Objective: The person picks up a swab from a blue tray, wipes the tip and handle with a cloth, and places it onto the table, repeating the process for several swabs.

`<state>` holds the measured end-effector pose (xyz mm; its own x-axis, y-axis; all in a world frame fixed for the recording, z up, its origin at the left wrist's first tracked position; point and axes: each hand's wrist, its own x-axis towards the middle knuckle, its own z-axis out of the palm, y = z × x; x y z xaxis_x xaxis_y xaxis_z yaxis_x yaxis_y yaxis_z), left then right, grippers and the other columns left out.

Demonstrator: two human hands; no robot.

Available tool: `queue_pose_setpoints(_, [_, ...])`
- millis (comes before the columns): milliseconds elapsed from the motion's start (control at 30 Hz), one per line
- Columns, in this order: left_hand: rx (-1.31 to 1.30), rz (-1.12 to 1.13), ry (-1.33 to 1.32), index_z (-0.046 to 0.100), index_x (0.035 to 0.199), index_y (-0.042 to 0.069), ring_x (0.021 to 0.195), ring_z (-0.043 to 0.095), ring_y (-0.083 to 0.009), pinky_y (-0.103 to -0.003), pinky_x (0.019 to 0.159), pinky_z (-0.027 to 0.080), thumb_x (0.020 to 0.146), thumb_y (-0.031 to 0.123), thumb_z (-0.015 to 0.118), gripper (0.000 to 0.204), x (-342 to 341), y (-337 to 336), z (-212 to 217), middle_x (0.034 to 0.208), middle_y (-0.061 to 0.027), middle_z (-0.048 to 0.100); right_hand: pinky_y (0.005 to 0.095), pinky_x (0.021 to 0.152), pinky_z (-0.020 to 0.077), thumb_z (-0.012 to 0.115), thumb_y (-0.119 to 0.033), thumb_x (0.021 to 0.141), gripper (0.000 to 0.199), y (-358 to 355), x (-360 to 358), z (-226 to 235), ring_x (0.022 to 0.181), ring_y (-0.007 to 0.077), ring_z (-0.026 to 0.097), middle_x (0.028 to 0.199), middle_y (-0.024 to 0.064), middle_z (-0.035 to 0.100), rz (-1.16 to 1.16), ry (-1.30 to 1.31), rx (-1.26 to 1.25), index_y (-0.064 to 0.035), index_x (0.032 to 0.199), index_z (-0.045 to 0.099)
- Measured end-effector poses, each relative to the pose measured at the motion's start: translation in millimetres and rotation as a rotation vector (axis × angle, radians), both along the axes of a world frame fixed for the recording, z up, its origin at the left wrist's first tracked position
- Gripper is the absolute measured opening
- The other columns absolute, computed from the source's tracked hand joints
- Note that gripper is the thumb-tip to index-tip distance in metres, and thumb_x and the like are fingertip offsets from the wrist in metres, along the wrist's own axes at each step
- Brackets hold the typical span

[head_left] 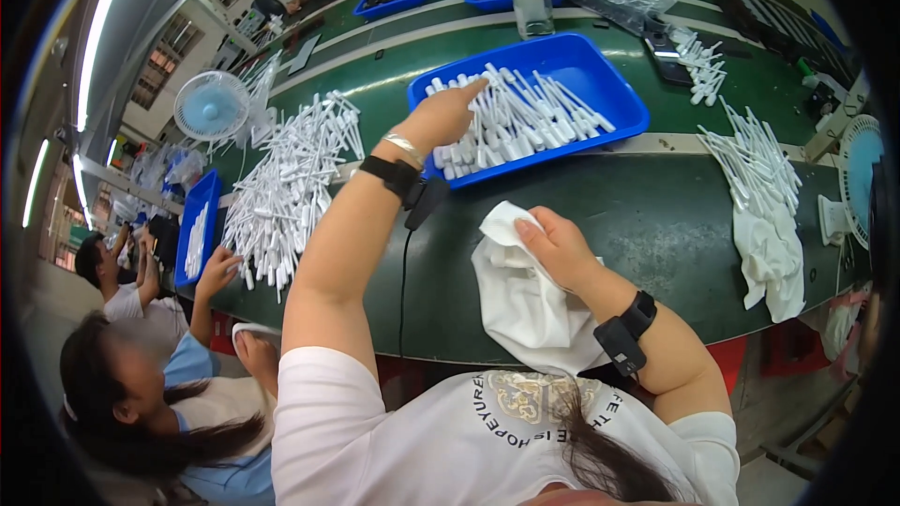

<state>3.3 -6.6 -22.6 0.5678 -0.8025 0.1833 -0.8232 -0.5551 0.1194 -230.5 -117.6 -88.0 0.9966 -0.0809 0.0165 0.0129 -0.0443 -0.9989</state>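
My left hand [444, 119] reaches over the near left part of a blue plastic tray [614, 84], its fingertips together against the white sticks [525, 126] lying there. These sticks are thin, with a thicker end on many of them. Whether a stick is between those fingers is hidden by the hand. In front of the tray, close to my body, my right hand [560, 248] grips a crumpled white cloth [525, 305], thumb on top. The cloth hangs down over the table's near edge.
A large heap of white sticks [291, 187] lies left, beside a co-worker's hand [217, 272]. More sticks [755, 164] and a white cloth [771, 258] lie right. Behind the tray stand a clear bottle [532, 7] and a dark phone [666, 58]. Fans flank the green table [647, 225].
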Motion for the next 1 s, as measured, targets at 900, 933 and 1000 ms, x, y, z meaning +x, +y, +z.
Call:
queue_pose_setpoints(900, [0.064,0.745,0.631,0.059,0.098,0.001,0.076,0.06,-0.0323,-0.036,0.068,0.049,0.072,0.013,0.059,0.029,-5.0,171.2,-9.6,0.077,-0.0193,0.061,0.0204,0.068,0.0416,0.048,-0.022,0.089,0.023,0.8,0.1,5.8,0.077,0.0051,0.049,0.085,0.0008,0.057,0.045,0.06,0.088,-0.0007,0.095,0.054])
queue_pose_setpoints(933, [0.054,0.77,0.662,0.059,0.099,0.002,0.077,0.06,-0.0324,-0.036,0.069,0.049,0.072,0.01,0.056,0.028,-7.6,171.4,-6.7,0.078,-0.0187,0.062,0.0204,0.068,0.0416,0.048,-0.022,0.089,0.023,1.0,0.0,6.7,0.077,0.0051,0.049,0.086,0.0008,0.057,0.045,0.058,0.08,-0.0007,0.095,0.054])
queue_pose_setpoints(1000, [0.035,0.817,0.726,0.059,0.102,0.004,0.079,0.06,-0.0326,-0.035,0.07,0.049,0.073,0.003,0.051,0.03,-11.7,172.0,-3.6,0.08,-0.0175,0.062,0.0203,0.067,0.0416,0.048,-0.022,0.089,0.023,1.0,0.1,6.9,0.077,0.0051,0.049,0.086,0.0008,0.057,0.043,0.057,0.076,-0.0007,0.096,0.054])
